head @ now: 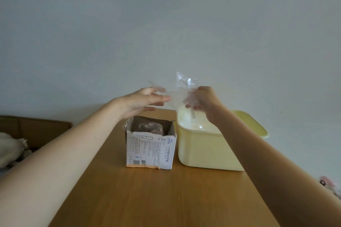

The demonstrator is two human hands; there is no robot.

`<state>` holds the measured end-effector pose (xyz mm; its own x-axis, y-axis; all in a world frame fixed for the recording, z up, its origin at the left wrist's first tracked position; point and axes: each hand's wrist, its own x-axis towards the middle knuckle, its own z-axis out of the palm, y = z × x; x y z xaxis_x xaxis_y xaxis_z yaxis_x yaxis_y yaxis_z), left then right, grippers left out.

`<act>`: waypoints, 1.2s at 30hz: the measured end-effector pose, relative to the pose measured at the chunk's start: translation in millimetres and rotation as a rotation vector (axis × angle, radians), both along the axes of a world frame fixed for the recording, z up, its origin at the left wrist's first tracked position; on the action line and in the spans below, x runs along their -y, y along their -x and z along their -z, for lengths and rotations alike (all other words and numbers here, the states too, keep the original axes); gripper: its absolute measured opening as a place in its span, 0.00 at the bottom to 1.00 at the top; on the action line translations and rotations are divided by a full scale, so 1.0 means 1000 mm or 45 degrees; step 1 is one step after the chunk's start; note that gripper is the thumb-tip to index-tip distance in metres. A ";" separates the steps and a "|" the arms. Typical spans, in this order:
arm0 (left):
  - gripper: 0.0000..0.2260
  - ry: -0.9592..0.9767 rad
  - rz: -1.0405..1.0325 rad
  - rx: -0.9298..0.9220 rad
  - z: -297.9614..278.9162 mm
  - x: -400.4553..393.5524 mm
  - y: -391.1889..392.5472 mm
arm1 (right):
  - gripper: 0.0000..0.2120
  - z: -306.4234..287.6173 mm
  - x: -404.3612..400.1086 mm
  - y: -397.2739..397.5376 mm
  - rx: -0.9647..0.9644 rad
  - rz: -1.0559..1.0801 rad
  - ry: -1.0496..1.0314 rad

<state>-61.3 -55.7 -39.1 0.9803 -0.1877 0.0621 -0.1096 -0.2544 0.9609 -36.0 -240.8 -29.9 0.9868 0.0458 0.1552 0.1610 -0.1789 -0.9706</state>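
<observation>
Clear bag (181,90) between hands (right hand (204,99) grips, left hand (144,100) touches).

Crumpled clear plastic film (180,90) hangs above yellow tub (203,149).

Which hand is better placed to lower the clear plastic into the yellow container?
Probably the right. The right hand holds the clear plastic and hangs over the yellow container. The left hand is open, fingers straight, over the cardboard box, and grips nothing.
</observation>
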 end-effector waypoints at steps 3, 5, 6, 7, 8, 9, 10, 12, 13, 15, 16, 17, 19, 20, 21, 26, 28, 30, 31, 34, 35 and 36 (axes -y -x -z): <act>0.15 0.251 -0.144 0.068 -0.002 0.022 -0.004 | 0.09 0.004 0.000 0.004 0.062 -0.107 0.016; 0.11 0.400 -0.312 0.090 -0.005 0.035 -0.005 | 0.10 0.007 0.002 0.006 0.092 -0.157 0.087; 0.08 0.441 -0.406 0.111 -0.007 0.039 -0.006 | 0.11 0.009 0.005 0.005 0.100 -0.149 0.139; 0.06 0.443 -0.505 0.141 -0.008 0.041 -0.007 | 0.10 0.010 0.008 0.004 0.104 -0.118 0.193; 0.08 0.415 -0.587 0.178 -0.008 0.041 -0.008 | 0.08 0.011 0.012 0.004 0.105 -0.067 0.246; 0.09 0.385 -0.640 0.207 -0.008 0.041 -0.008 | 0.06 0.011 0.017 0.004 0.106 -0.006 0.278; 0.09 0.352 -0.675 0.230 -0.007 0.041 -0.009 | 0.06 0.010 0.022 0.005 0.107 0.042 0.273; 0.09 0.288 -0.736 0.263 -0.008 0.040 -0.009 | 0.17 0.004 0.030 0.008 0.057 -0.011 0.192; 0.09 0.270 -0.759 0.273 -0.008 0.040 -0.008 | 0.24 0.000 0.032 0.013 0.006 -0.132 0.165; 0.10 0.254 -0.786 0.296 -0.010 0.041 -0.008 | 0.32 -0.004 0.030 0.023 -0.052 -0.375 0.266; 0.10 0.245 -0.791 0.306 -0.011 0.042 -0.008 | 0.33 -0.002 0.027 0.025 -0.049 -0.436 0.314; 0.10 0.241 -0.790 0.315 -0.013 0.044 -0.007 | 0.33 0.001 0.024 0.025 -0.029 -0.442 0.309; 0.09 0.254 -0.806 0.326 -0.013 0.043 -0.006 | 0.26 0.003 0.021 0.023 0.001 -0.344 0.153; 0.09 0.262 -0.822 0.316 -0.012 0.038 -0.006 | 0.23 0.002 0.022 0.021 -0.001 -0.277 0.040; 0.10 0.262 -0.832 0.298 -0.010 0.034 -0.006 | 0.20 0.000 0.025 0.020 -0.008 -0.206 -0.062; 0.05 0.267 -0.740 0.180 0.010 0.018 -0.002 | 0.05 -0.007 0.043 0.016 0.005 0.047 -0.347; 0.06 0.214 -0.635 0.155 0.010 0.020 0.001 | 0.08 -0.007 0.044 0.012 -0.015 0.180 -0.430; 0.07 0.198 -0.523 0.141 0.007 0.021 0.003 | 0.08 -0.009 0.044 0.009 -0.047 0.303 -0.506; 0.06 0.205 -0.493 0.144 0.006 0.020 0.003 | 0.10 -0.009 0.045 0.009 -0.082 0.337 -0.556; 0.06 0.268 -0.504 0.166 0.004 0.019 0.002 | 0.18 -0.008 0.045 0.013 -0.246 0.180 -0.596; 0.07 0.294 -0.523 0.166 0.004 0.019 0.002 | 0.22 -0.006 0.044 0.014 -0.299 0.054 -0.554; 0.07 0.308 -0.534 0.160 0.004 0.020 0.002 | 0.25 -0.004 0.042 0.015 -0.326 -0.052 -0.512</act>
<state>-63.3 -76.0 -43.3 0.9503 0.2557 0.1775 -0.1641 -0.0729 0.9837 -51.2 -282.5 -26.0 0.9943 0.0715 -0.0794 -0.0934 0.2203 -0.9709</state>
